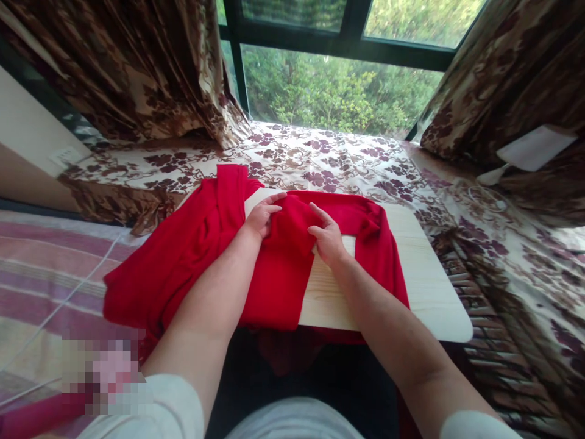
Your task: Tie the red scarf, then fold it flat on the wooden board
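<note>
A red knitted garment [192, 256] lies spread over a small pale wooden table [425, 280] in front of me, part of it hanging off the left side. My left hand [261, 216] pinches a fold of the red cloth near the table's far edge. My right hand [326, 238] grips the cloth beside it, fingers curled into the fabric. Both hands sit close together at the middle of the garment.
The table stands on a bed with a brown floral cover [329, 158]. A striped pink blanket [41, 274] lies to the left. Floral curtains [137, 67] hang at both sides of a window [338, 85]. A white object [530, 149] rests at right.
</note>
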`<state>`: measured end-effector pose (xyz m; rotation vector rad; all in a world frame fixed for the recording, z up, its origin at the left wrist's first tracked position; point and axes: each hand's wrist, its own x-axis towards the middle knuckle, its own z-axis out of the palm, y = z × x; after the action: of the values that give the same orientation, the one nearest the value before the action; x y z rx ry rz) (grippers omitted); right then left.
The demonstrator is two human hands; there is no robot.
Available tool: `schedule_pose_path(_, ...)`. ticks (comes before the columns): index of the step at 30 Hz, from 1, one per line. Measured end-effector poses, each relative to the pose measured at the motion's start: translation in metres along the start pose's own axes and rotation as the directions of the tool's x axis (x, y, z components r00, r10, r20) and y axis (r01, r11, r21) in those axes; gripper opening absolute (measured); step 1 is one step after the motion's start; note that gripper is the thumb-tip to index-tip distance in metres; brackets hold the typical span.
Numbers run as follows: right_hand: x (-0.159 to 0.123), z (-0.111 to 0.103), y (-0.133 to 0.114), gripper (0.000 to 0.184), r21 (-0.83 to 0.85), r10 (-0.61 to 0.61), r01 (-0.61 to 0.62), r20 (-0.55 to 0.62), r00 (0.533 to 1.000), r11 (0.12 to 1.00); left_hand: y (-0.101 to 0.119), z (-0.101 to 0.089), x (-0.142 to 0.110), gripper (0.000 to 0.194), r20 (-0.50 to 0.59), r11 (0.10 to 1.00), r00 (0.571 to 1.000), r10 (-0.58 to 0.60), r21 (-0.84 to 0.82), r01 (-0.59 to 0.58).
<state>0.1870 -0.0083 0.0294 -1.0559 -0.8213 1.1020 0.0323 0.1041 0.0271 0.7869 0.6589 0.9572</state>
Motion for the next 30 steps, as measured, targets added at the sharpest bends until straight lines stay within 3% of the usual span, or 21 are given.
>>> schedule_pose_path(5, 0.001, -0.003, -0.015, 0.061, -0.072, 0.012, -0.013, -0.012, 1.000, 0.997, 0.008, 0.009, -0.005, 0.062, -0.016, 0.998, 1.000, -0.021, 0.054, 0.021)
schedule_pose_path(9, -0.007, -0.010, -0.026, 0.084, -0.079, 0.027, -0.017, 0.117, 0.993, 0.997, 0.022, 0.016, -0.014, 0.066, 0.023, 0.994, 0.999, 0.044, 0.097, -0.046)
schedule_pose_path(11, -0.005, -0.013, -0.030, 0.091, -0.077, 0.036, -0.025, 0.145, 0.989, 0.997, 0.029, 0.018, -0.016, 0.070, 0.071, 0.989, 0.997, 0.022, 0.141, -0.032)
schedule_pose_path(15, 0.024, -0.015, -0.038, 0.071, -0.108, 0.022, -0.021, 0.011, 1.000, 0.994, 0.036, 0.019, -0.006, 0.070, 0.036, 0.970, 0.999, -0.002, 0.243, -0.006)
schedule_pose_path(18, 0.058, -0.015, -0.041, 0.065, -0.224, 0.066, -0.091, -0.117, 0.991, 0.970, 0.030, 0.017, 0.013, 0.064, -0.118, 0.925, 0.990, 0.077, 0.378, -0.027)
schedule_pose_path(22, 0.087, -0.017, -0.031, 0.062, -0.420, 0.117, -0.179, -0.171, 0.978, 0.890, 0.015, 0.009, 0.033, 0.056, -0.276, 0.825, 0.940, 0.199, 0.566, -0.009)
schedule_pose_path(25, 0.094, -0.022, -0.020, 0.061, -0.533, 0.131, -0.205, -0.174, 0.976, 0.821, 0.007, 0.001, 0.039, 0.053, -0.275, 0.798, 0.933, 0.231, 0.602, -0.021)
schedule_pose_path(30, 0.096, -0.027, -0.014, 0.062, -0.590, 0.078, -0.156, -0.155, 0.985, 0.792, 0.003, -0.008, 0.039, 0.052, -0.230, 0.774, 0.940, 0.251, 0.631, -0.052)
